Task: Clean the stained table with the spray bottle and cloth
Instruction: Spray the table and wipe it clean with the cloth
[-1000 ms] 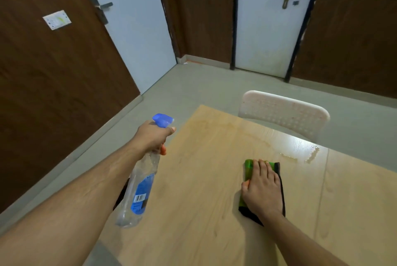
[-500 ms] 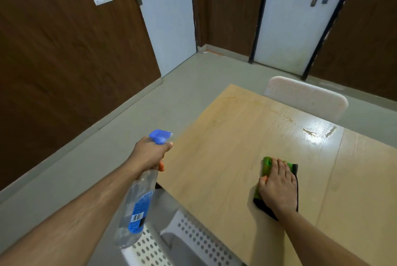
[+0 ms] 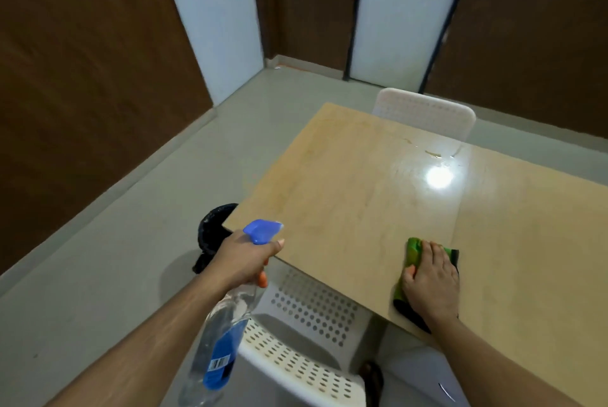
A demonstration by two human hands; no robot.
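The left hand is wrapped around the neck of the spray bottle, index finger by the trigger under the blue nozzle head, which points forward over the near-left corner of the table. The right hand lies flat with fingers straight on the folded green-and-black cloth, pressing it to the tabletop close to the near edge. Compared with one second ago, the cloth and the right hand sit nearer the table's near edge, and the view has pulled back: a white perforated chair now shows below and between the hands, and a black bin shows on the floor just beyond the left hand. The bottle has stayed in the same grip, held outboard of the table's left edge, with its clear body hanging down and back along the forearm. The wet marks and yellowish streaks lie far ahead of the right hand, near the second white chair at the far side, next to a bright light reflection. The surface between the two hands appears dull, with faint discolouration only. Judgement: the wipe stroke has drawn the cloth back toward the person, away from the visible residue, so the far patch remains uncleaned. The next action probably requires a forward reach with the cloth, or a fresh spray aimed at that far area. No spray mist is visible.
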